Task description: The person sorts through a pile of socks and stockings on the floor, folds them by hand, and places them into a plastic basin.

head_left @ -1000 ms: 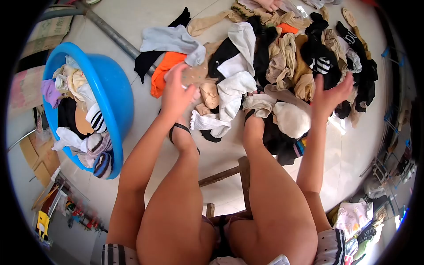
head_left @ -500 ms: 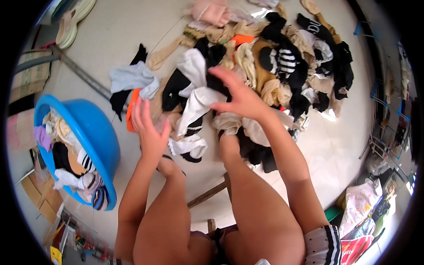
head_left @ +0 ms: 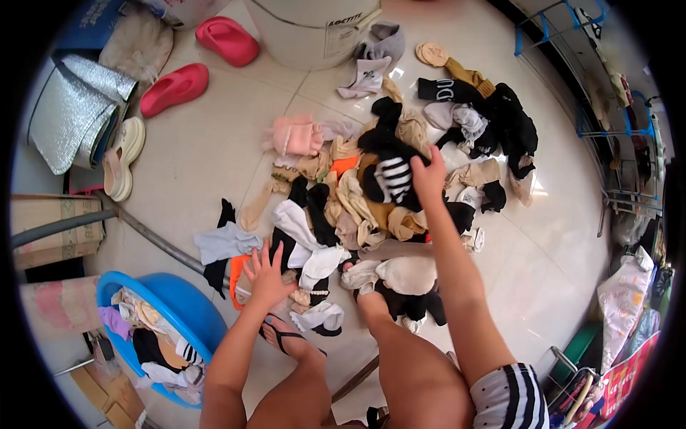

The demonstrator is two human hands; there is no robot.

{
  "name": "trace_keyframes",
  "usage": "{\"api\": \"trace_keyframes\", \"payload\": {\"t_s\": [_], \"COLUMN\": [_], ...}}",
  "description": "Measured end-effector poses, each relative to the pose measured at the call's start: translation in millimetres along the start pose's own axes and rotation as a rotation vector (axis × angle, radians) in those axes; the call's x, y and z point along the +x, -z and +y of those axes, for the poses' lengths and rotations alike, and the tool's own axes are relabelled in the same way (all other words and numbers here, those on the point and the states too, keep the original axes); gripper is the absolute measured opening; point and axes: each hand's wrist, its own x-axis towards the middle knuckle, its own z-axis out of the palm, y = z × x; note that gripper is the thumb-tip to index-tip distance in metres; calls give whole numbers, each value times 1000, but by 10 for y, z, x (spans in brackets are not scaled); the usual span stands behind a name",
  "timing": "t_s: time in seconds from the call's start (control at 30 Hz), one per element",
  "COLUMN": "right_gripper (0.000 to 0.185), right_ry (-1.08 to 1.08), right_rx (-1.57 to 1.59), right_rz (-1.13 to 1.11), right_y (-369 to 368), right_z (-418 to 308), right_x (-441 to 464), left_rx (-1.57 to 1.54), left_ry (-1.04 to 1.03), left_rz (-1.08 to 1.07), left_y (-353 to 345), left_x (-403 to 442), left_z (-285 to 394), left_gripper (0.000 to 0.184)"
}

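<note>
Socks of many colours lie in a loose pile on the tiled floor. My right hand [head_left: 429, 179] reaches into the right part of the pile, thumb and forefinger apart, against a black sock beside the black-and-white striped sock [head_left: 394, 179]. Its other fingers are partly hidden. My left hand [head_left: 269, 279] has its fingers spread at the near left of the pile, over an orange item [head_left: 236, 282] and dark socks. Close to it are a pale blue-grey sock [head_left: 227, 244] and a white sock [head_left: 323, 266]. Neither hand visibly lifts anything.
A blue basin [head_left: 214, 314] with socks in it stands tilted at the left. Pink clogs [head_left: 175, 89], a silver bag [head_left: 75, 114] and a white bucket [head_left: 300, 36] are farther back. A metal pipe [head_left: 161, 243] crosses the left floor. A rack [head_left: 629, 132] lines the right.
The view has tilted up, bringing the bucket and pink clogs in. My right hand has moved from above the white socks to the striped sock on the right. The left stays over the near-left socks.
</note>
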Motion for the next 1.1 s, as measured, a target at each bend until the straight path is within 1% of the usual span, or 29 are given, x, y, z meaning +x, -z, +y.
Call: {"api": "trace_keyframes", "payload": {"t_s": [0.03,0.07,0.1,0.13,0.17,0.2,0.23,0.3,0.33,0.37,0.4,0.43,0.47,0.5,0.53,0.57,0.63,0.7,0.77,0.83,0.87,0.9,0.97,1.0,1.03,1.07,1.1], "right_gripper": [34,32,34,35,35,38,42,51,56,51,44,38,35,33,39,52,67,80,91,98,100,97,87,75,66,60,54], "right_ry": [134,130,227,287,278,310,339,486,380,149,23,-24,-213,-198,-184,-184,-162,-259,-302,-391,-408,-338,-408,-349,-244,-203,-162], "right_rx": [17,19,-15,-30,-48,-55,-57,39,167,262,336,576,740,644,433,166,-234,-562,-683,-664,-542,-373,-781,-831,-819,-811,-800], "right_rz": [95,29,-68,-263,-547,-797,-1052,-1423,-1592,-1603,-1459,-1202,-995,-692,-463,-357,-227,-176,-145,-67,-64,-51,-290,-231,-146,-212,-273], "right_y": [54,133,142,148,188,153,129,158,211,419,564,580,605,581,629,672,840,1105,1335,1443,1407,1220,963,841,772,801,854], "right_z": [-405,-739,-849,-937,-1105,-1098,-1028,-819,-907,-1087,-1095,-904,-728,-457,-221,99,526,478,547,653,902,1339,913,957,1005,946,868], "right_x": [-212,-449,-676,-885,-1007,-1127,-1197,-1214,-1014,-762,-576,-458,-258,-26,216,494,1004,1367,1715,2003,2129,2201,1837,1723,1579,1498,1424], "left_rx": [18,32,47,73,96,111,157,293,314,241,164,177,331,378,371,364,363,343,307,265,248,221,159,149,178,208,275], "left_ry": [19,10,6,-3,-9,0,25,76,59,-65,-188,-201,-117,-69,-58,-53,-50,-57,-70,-85,-91,-97,-120,-134,-166,-196,-263], "left_rz": [-22,-39,-35,-30,-20,-43,-99,-189,-195,-243,-293,-295,-261,-273,-298,-316,-349,-387,-433,-472,-498,-525,-570,-576,-516,-456,-329], "left_y": [-8,-34,-77,-105,-128,-166,-162,-114,-145,-252,-387,-625,-915,-928,-859,-822,-824,-829,-825,-793,-770,-729,-676,-676,-887,-1101,-1197], "left_x": [30,53,77,89,112,145,160,184,200,248,305,364,442,464,468,462,474,488,483,497,500,502,478,475,483,493,503], "left_z": [24,11,-3,-2,-7,-29,-26,57,10,-127,-271,-472,-703,-728,-671,-636,-616,-604,-593,-580,-568,-552,-523,-520,-624,-734,-831], "left_gripper": [103,104,104,105,105,106,99,67,67,58,50,50,50,50,51,51,52,53,54,55,55,56,57,57,52,46,36]}}
